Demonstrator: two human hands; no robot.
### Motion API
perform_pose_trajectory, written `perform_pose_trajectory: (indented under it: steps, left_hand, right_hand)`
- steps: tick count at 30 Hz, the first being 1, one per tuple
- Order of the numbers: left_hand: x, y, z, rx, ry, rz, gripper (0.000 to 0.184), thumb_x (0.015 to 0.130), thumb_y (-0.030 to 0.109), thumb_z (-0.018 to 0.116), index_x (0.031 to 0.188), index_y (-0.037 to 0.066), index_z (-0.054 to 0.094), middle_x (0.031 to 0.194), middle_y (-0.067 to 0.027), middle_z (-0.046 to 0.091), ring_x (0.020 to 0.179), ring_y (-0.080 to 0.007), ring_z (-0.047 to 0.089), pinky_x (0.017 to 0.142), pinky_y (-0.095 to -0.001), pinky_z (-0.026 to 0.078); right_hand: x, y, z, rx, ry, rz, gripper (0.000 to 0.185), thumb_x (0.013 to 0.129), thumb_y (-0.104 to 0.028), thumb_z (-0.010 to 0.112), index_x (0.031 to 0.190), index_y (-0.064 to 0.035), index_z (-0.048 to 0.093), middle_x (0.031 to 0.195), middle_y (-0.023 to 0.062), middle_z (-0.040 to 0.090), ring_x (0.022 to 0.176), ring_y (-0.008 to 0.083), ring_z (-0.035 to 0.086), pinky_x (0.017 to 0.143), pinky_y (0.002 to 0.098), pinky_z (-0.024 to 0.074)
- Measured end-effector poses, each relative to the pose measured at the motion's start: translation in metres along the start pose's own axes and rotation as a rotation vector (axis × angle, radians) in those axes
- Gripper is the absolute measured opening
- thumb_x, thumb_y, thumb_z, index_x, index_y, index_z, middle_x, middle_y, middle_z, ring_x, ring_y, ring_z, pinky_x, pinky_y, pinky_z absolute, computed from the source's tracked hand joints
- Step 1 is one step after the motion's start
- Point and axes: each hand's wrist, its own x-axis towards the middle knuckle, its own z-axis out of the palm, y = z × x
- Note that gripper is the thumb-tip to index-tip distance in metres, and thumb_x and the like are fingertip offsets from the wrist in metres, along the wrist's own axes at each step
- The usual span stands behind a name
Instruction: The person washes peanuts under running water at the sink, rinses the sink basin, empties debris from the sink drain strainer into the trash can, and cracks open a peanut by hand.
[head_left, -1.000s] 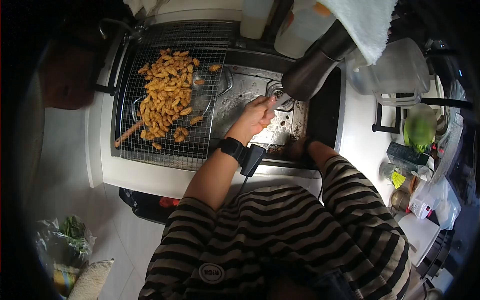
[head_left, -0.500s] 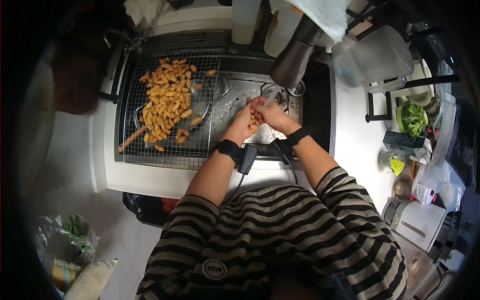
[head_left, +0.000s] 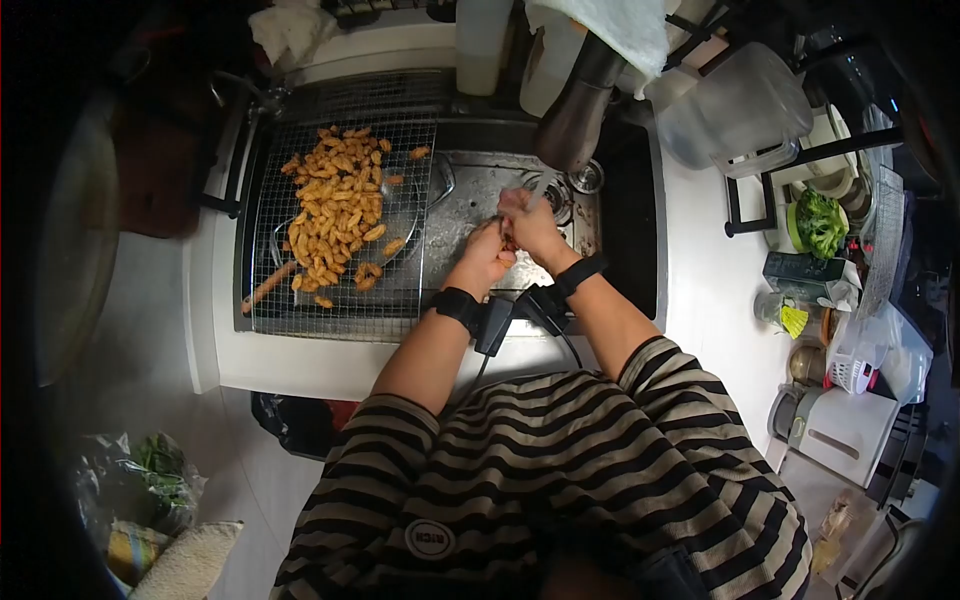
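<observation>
At a kitchen sink (head_left: 468,202), a person in a striped top (head_left: 560,450) reaches both forearms forward, wristbands (head_left: 581,272) black, hands drawn together below the faucet (head_left: 575,130). The left hand (head_left: 487,255) is curled; the right hand (head_left: 535,225) sits against it, slightly farther forward, fingers bent. Between them they hold a small brown object (head_left: 510,241), mostly hidden and too small to identify. Water (head_left: 541,188) falls at the right hand. To the left, peanuts (head_left: 337,215) lie heaped on a wire rack (head_left: 400,312), a wooden handle (head_left: 268,287) showing beneath it. White counter (head_left: 690,250) borders the basin, with a clear tub (head_left: 750,100) and greens (head_left: 822,224) at right. A plastic bag (head_left: 150,480) rests on the pale floor (head_left: 222,430) at left.
</observation>
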Motion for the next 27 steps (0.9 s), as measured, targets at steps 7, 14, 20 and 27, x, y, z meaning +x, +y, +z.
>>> perform_pose_trajectory:
  steps: [7,14,20,27]
  left_hand:
    - [0.002,-0.001,0.003,0.013,-0.018,-0.023,0.019,0.09,0.021,0.039,0.078,0.011,0.049,0.065,-0.0015,0.046,0.05,-0.0107,0.04,0.036,-0.0185,0.026]
    - [0.007,0.002,-0.002,0.009,0.039,0.007,0.02,0.09,0.023,0.041,0.077,0.012,0.051,0.064,-0.0002,0.049,0.048,-0.0098,0.039,0.035,-0.0191,0.027]
    - [0.014,-0.002,-0.009,0.001,-0.056,-0.009,0.018,0.091,0.025,0.042,0.081,0.014,0.052,0.065,0.0022,0.05,0.048,-0.0087,0.041,0.036,-0.0193,0.027]
    - [0.007,0.0,-0.006,0.002,0.037,0.031,0.019,0.091,0.025,0.039,0.081,0.015,0.052,0.07,0.0008,0.05,0.049,-0.0087,0.042,0.038,-0.0204,0.028]
  right_hand:
    - [0.007,-0.009,-0.001,-0.047,0.068,0.134,0.023,0.088,-0.025,0.051,0.081,-0.0035,0.05,0.061,0.0012,0.048,0.043,0.0093,0.041,0.037,0.0241,0.0353]
    - [0.007,-0.009,-0.003,0.287,-0.113,0.226,0.03,0.09,-0.033,0.046,0.083,-0.0038,0.049,0.062,0.0031,0.045,0.038,0.0097,0.032,0.036,0.0216,0.0316]
    - [0.017,0.008,-0.023,0.546,-0.25,0.421,0.045,0.09,-0.045,0.04,0.079,-0.0025,0.051,0.062,0.0032,0.044,0.041,0.0118,0.036,0.038,0.023,0.0335]
    - [-0.005,-0.013,-0.024,1.029,-0.421,0.456,0.036,0.089,-0.015,0.035,0.11,0.0127,0.043,0.112,0.0232,0.048,0.102,0.03,0.05,0.091,0.0323,0.0432]
